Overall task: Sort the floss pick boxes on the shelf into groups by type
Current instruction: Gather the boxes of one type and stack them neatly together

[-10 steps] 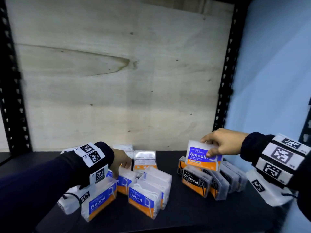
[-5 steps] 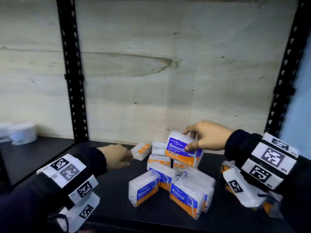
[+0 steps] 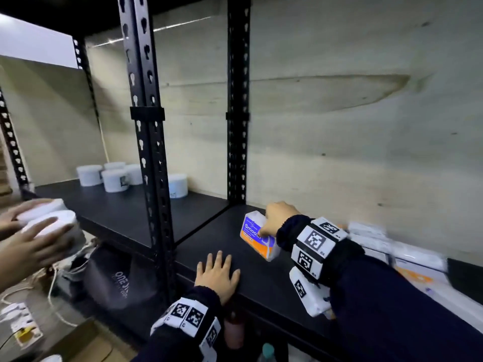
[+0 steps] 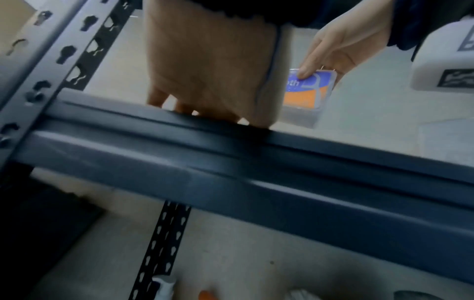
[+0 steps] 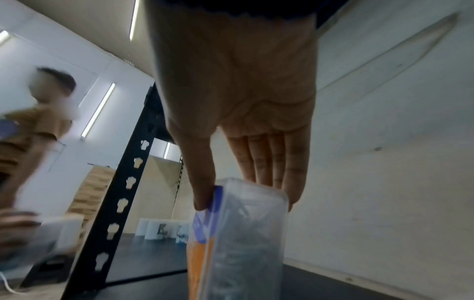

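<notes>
My right hand [image 3: 264,227] pinches a clear floss pick box with a blue and orange "Smooth" label [image 3: 257,237] by its top, thumb on the label side and fingers behind. The box stands upright low at the left end of the black shelf [image 3: 209,231]; whether it touches the shelf I cannot tell. My left hand [image 3: 217,269] lies flat with fingers spread on the shelf's front edge, holding nothing. The other floss pick boxes [image 3: 392,246] are a blur at the right. In the right wrist view, the right hand [image 5: 243,194] grips the box [image 5: 238,233].
Black slotted uprights [image 3: 149,152] stand just left of the box. Several white tubs [image 3: 115,176] sit on the neighbouring shelf. Another person's hands [image 3: 31,239] hold white tubs at the far left. A dark bag [image 3: 115,278] lies below.
My right hand has carried the Smooth box left, away from the pile, to the shelf's left end. My left hand left the pile and now lies flat on the front edge.
</notes>
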`<state>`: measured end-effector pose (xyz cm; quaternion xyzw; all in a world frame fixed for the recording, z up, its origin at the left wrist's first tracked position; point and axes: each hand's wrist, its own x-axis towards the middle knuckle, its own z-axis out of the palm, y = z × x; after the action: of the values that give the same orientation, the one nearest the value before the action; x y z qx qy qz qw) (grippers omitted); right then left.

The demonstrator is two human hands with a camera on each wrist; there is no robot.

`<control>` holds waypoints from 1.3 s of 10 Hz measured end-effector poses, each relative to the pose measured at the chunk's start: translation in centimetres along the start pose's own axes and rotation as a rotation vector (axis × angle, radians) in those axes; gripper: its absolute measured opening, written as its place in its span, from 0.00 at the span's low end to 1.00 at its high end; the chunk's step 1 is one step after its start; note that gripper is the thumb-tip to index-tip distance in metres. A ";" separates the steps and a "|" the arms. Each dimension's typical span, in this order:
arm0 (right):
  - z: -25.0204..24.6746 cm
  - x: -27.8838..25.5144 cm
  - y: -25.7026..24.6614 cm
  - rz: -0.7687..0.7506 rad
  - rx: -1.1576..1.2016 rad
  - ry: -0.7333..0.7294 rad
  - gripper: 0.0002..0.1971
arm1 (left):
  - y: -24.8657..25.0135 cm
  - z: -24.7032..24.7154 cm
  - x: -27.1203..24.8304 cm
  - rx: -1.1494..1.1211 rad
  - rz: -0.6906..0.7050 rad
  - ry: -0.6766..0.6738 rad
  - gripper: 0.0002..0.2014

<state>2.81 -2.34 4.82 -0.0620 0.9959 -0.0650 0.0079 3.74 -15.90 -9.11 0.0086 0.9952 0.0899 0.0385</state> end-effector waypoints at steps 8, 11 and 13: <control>2.2 3.2 -0.5 -0.074 -0.047 -0.098 0.16 | -0.2 -0.6 -0.4 0.023 0.044 -0.053 0.28; -7.6 -1.8 8.8 -0.126 -0.221 0.016 0.27 | 5.6 -11.7 -2.8 0.133 0.273 -0.025 0.14; -8.8 -2.7 18.1 0.079 -0.316 -0.106 0.26 | 14.3 -15.6 -0.1 0.168 0.419 -0.039 0.17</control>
<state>3.01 16.93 11.23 -0.0268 0.9936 0.0964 0.0532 2.76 -4.67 8.80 0.2199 0.9747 0.0127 0.0372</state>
